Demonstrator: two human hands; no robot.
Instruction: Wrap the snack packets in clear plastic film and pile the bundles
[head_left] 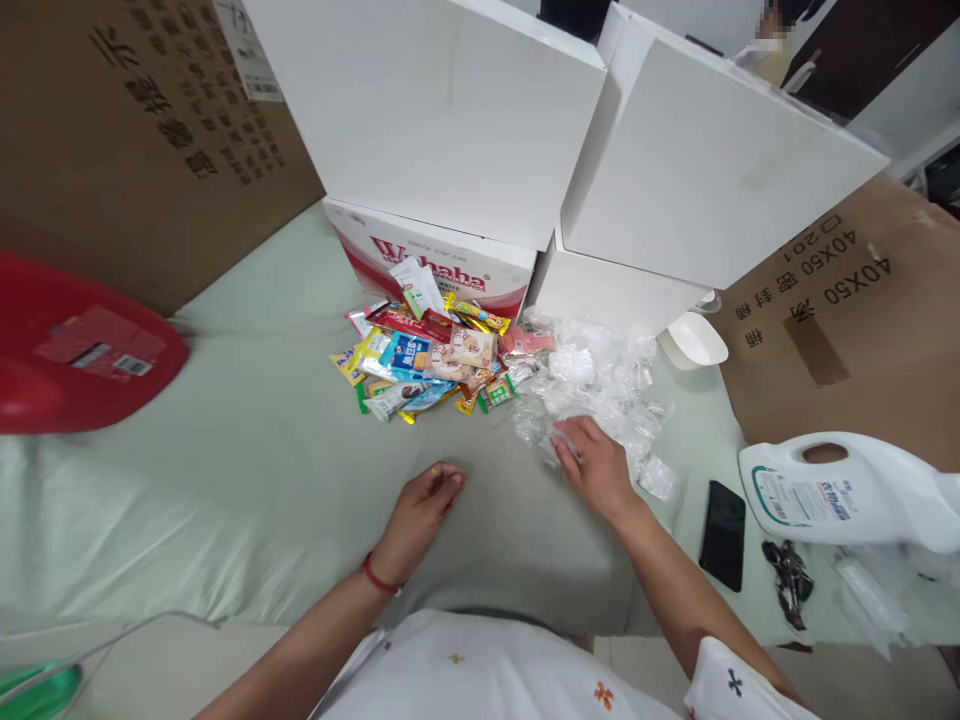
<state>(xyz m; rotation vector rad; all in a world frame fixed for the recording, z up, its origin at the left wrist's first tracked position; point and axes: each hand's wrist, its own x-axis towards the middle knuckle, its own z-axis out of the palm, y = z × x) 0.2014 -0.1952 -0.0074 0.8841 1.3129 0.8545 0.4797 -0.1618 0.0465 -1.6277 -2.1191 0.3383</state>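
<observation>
My left hand, with a red band at the wrist, hovers over the green cloth. Its thumb and fingers are pressed together; anything between them is too small or hidden to name. At the near edge of a heap of crumpled clear plastic bags, my right hand has its thumb and fingers closed on one clear plastic bag. A pile of packaged snacks in blue, red, yellow and green wrappers lies left of the heap, beyond my left hand.
White boxes and a Wahaha carton stand behind the piles. Brown cardboard flanks both sides. A white bowl, phone, white detergent bottle and dark crumpled item lie right; a red container lies left.
</observation>
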